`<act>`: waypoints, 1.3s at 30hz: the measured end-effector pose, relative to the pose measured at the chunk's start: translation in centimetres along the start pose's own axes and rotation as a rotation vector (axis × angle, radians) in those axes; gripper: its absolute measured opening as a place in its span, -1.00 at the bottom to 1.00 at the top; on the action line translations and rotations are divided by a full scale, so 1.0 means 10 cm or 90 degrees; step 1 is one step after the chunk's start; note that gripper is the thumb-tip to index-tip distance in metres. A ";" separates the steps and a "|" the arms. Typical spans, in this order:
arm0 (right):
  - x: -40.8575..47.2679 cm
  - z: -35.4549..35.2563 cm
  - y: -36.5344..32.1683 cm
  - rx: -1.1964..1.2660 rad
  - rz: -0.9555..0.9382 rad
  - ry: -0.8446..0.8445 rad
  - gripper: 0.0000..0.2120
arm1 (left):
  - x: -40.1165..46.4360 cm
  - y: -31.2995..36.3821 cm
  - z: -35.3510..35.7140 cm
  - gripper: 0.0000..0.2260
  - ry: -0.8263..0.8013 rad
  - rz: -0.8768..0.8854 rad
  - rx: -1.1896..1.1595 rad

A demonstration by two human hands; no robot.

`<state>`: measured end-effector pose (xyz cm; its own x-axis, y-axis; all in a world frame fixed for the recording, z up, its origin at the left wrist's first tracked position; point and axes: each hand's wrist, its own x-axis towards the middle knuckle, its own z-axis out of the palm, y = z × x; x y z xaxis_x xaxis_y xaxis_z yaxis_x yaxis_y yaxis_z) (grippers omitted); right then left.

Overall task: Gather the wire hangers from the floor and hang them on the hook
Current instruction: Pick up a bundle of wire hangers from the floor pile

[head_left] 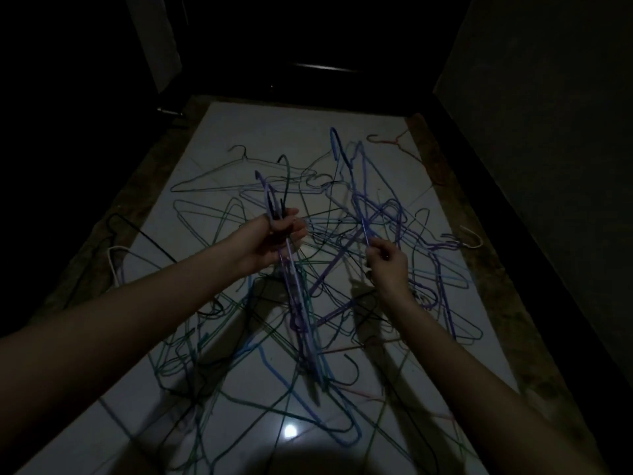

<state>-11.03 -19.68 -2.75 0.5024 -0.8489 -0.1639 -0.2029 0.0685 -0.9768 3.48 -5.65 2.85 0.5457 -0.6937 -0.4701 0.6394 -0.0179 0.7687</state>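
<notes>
Dim room, white tiled floor point(219, 138). Left hand point(274, 240) curled round a bundle point(294, 286) of hangers, hooks poking above the fist. Right hand point(388, 260) pinching a purple hanger point(356, 186) by its wire. Tangled pile point(342, 303) spread across the tiles below.
</notes>
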 end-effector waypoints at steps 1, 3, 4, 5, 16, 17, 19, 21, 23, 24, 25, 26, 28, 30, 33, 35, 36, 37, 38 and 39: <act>-0.08 -0.03 -0.06 -0.013 -0.014 -0.021 -0.78 | -0.02 0.02 0.01 -0.88 0.006 0.011 -0.011; -0.24 -0.05 -0.17 -0.040 -0.036 -0.057 -0.76 | -0.06 0.06 0.05 -0.85 0.008 0.028 -0.040; -0.31 -0.06 -0.21 -0.049 -0.045 -0.072 -0.75 | -0.08 0.08 0.07 -0.85 0.010 0.032 -0.052; -0.39 -0.07 -0.25 -0.055 -0.051 -0.086 -0.75 | -0.10 0.09 0.09 -0.84 0.014 0.036 -0.058; -0.80 0.00 -0.20 -0.050 -0.051 -0.153 -0.82 | -0.17 0.10 0.11 -0.68 0.060 0.095 -0.080; -0.81 0.01 -0.20 -0.050 -0.049 -0.161 -0.82 | -0.18 0.08 0.11 -0.66 0.065 0.096 -0.063; -0.85 0.03 -0.19 -0.059 -0.052 -0.174 -0.82 | -0.20 0.05 0.10 -0.65 0.077 0.108 -0.009; -0.89 0.01 -0.14 -0.066 -0.052 -0.177 -0.81 | -0.20 0.03 0.09 -0.66 0.085 0.119 0.011; -0.95 -0.02 -0.07 -0.072 -0.047 -0.177 -0.81 | -0.18 0.03 0.07 -0.69 0.096 0.131 0.014; -0.97 -0.05 -0.04 -0.068 -0.038 -0.181 -0.81 | -0.17 0.03 0.06 -0.72 0.096 0.135 0.021; -1.00 -0.08 -0.01 -0.060 -0.026 -0.188 -0.81 | -0.16 0.02 0.05 -0.75 0.091 0.133 0.037; -1.02 -0.11 0.00 -0.053 -0.017 -0.196 -0.81 | -0.16 -0.01 0.05 -0.77 0.081 0.125 0.057; -1.05 -0.19 0.02 -0.050 -0.007 -0.208 -0.80 | -0.16 -0.09 0.07 -0.77 0.050 0.103 0.102; -1.09 -0.26 0.04 -0.039 0.003 -0.218 -0.77 | -0.16 -0.17 0.13 -0.75 0.030 0.095 0.140; -1.15 -0.40 0.11 -0.033 0.019 -0.235 -0.79 | -0.13 -0.22 0.23 -0.78 0.028 0.108 0.133; -1.17 -0.50 0.17 -0.029 0.043 -0.227 -0.83 | -0.12 -0.22 0.25 -0.84 0.014 0.112 0.142; -1.17 -0.55 0.21 -0.027 0.057 -0.215 -0.82 | -0.13 -0.22 0.25 -0.84 -0.001 0.109 0.150; -1.16 -0.60 0.26 -0.029 0.069 -0.196 -0.81 | -0.15 -0.21 0.24 -0.83 -0.018 0.104 0.158; -1.15 -0.64 0.30 -0.034 0.077 -0.176 -0.79 | -0.17 -0.21 0.24 -0.82 -0.030 0.099 0.164; -1.14 -0.67 0.35 -0.041 0.079 -0.158 -0.78 | -0.19 -0.21 0.23 -0.81 -0.035 0.096 0.173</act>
<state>-23.07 -13.29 -3.38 0.6588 -0.6814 -0.3188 -0.3254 0.1240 -0.9374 -0.19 -5.95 3.14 0.5888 -0.7407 -0.3234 0.3809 -0.0986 0.9193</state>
